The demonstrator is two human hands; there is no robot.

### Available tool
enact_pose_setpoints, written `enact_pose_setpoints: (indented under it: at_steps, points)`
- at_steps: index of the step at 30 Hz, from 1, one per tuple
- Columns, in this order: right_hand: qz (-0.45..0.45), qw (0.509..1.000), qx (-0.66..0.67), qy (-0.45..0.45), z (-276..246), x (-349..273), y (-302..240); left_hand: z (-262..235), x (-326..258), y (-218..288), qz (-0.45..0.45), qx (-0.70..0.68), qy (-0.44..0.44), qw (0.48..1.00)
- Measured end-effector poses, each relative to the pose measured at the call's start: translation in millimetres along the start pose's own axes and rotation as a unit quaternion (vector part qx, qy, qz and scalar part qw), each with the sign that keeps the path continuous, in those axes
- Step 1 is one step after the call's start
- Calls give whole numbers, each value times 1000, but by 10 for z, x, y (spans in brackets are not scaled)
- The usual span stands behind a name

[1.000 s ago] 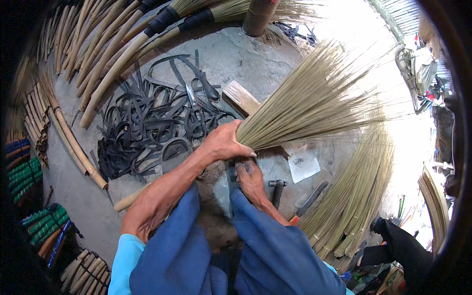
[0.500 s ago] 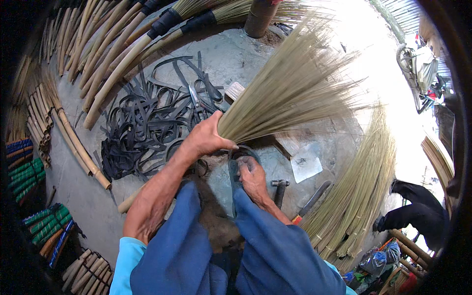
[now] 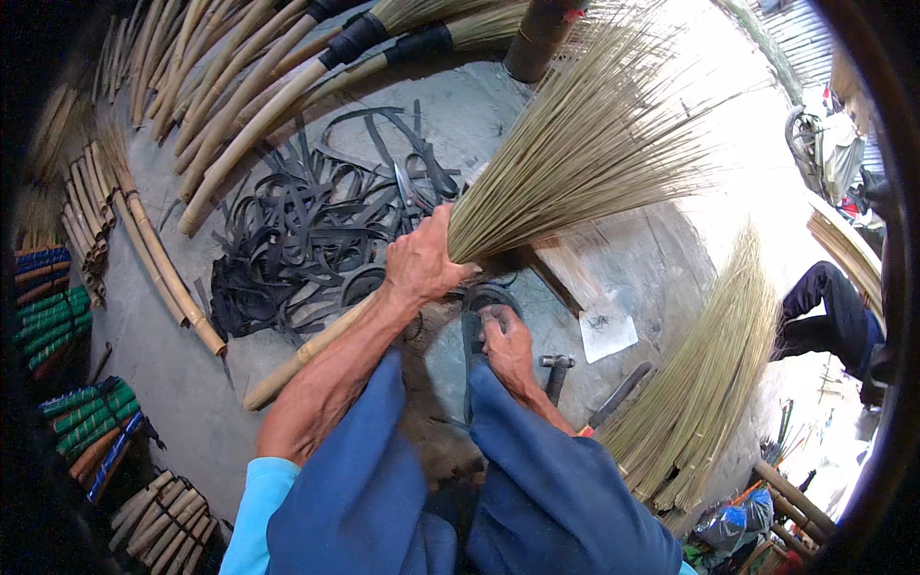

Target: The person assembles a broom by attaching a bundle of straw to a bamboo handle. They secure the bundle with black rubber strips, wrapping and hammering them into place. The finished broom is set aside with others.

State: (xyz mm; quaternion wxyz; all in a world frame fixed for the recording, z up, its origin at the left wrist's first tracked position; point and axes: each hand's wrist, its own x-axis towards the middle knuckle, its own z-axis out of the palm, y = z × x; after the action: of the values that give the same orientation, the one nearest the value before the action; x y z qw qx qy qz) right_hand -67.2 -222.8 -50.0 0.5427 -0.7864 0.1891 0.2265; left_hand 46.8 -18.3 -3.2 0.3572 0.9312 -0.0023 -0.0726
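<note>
Fanning toward upper right, grass bundle [image 3: 575, 153] slants diagonally from left fingers [image 3: 439, 228].

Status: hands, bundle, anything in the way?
Left hand gripping straw bundle, bristles fanned toward upper right. Right hand curled below, hold unclear. Hammer beside right hand, not blocking.

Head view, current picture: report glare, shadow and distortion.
Head view: glare washes out the upper right behind the held straw bundle; head view: dark shadow lies between the blue trouser legs; head view: the bamboo poles at left look curved, probably partly fisheye bending.
</note>
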Motion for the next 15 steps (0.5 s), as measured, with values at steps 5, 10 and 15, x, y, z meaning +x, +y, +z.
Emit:
enact_pose_setpoints:
  at_steps: [5,10,15]
  points:
    - [-19,998,-47,24,37,8,18,-35,-19,41,-25,3,-11,1000]
    - [-66,995,-65,41,59,14,55,7,-64,86,-23,23,17,999]
    - [6,998,64,2,-25,-29,-84,105,-96,9,-3,36,42,998]
